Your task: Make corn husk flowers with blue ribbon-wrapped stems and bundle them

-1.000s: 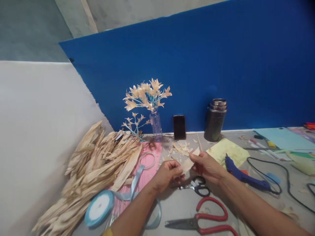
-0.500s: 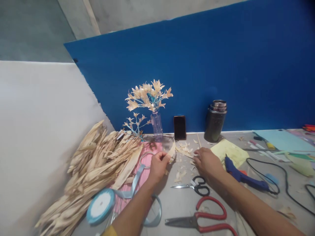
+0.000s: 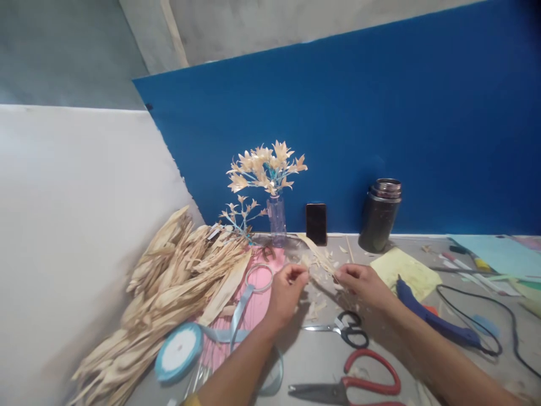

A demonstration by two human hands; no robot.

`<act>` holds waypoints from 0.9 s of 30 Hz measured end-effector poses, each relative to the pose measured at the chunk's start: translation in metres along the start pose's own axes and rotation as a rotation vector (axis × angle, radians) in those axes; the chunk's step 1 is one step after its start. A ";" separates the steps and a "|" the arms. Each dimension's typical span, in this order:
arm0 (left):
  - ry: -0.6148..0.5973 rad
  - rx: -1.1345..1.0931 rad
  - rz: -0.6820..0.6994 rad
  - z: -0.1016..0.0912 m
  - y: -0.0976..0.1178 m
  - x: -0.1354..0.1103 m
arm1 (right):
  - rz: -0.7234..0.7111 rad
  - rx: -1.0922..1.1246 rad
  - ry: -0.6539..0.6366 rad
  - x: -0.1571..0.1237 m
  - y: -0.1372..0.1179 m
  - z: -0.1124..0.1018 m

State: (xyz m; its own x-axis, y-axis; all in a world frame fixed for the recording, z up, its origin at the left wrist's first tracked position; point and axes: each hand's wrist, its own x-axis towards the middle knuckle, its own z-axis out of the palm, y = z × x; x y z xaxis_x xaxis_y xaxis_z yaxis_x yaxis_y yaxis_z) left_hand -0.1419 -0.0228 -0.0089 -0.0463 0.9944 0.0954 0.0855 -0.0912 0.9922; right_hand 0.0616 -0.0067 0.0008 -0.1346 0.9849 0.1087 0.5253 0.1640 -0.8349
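Observation:
My left hand and my right hand are raised just above the grey table, each pinched on an end of a thin dried husk strip that stretches between them. Loose husk scraps lie on the table under the hands. Small black-handled scissors rest just in front of my right hand, and large red-handled scissors lie nearer the table's front edge. A big heap of dried husks fills the left side.
A vase of husk flowers, a phone and a dark flask stand against the blue board. A light-blue ribbon roll lies on pink paper. A blue glue gun with its black cord, yellow paper and pens lie right.
The wide husk piece held between both hands a second ago is gone; the hands parted, the left lifting a strip, and now both pinch a thin strip farther back. The view shifted right.

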 end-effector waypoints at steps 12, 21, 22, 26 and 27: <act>-0.183 -0.480 -0.282 0.010 0.004 -0.013 | -0.192 0.005 -0.219 -0.016 -0.013 0.016; -0.264 -0.597 -0.367 0.003 0.007 -0.012 | -0.308 -0.099 -0.257 -0.011 -0.015 0.002; -0.255 -0.611 -0.372 0.001 0.008 -0.011 | -0.298 -0.096 -0.254 -0.010 -0.013 0.000; -0.250 -0.663 -0.387 -0.009 0.018 -0.007 | -0.269 -0.070 -0.228 -0.005 -0.003 -0.003; -0.256 -0.676 -0.392 -0.011 0.021 -0.006 | -0.269 -0.065 -0.219 -0.004 -0.001 -0.004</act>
State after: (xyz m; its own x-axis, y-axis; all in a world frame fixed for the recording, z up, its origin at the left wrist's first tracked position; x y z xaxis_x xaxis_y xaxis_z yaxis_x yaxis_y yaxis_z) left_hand -0.1510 -0.0316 0.0120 0.2871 0.9349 -0.2089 -0.5112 0.3339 0.7920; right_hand 0.0649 -0.0106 0.0029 -0.4490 0.8719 0.1956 0.4977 0.4259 -0.7556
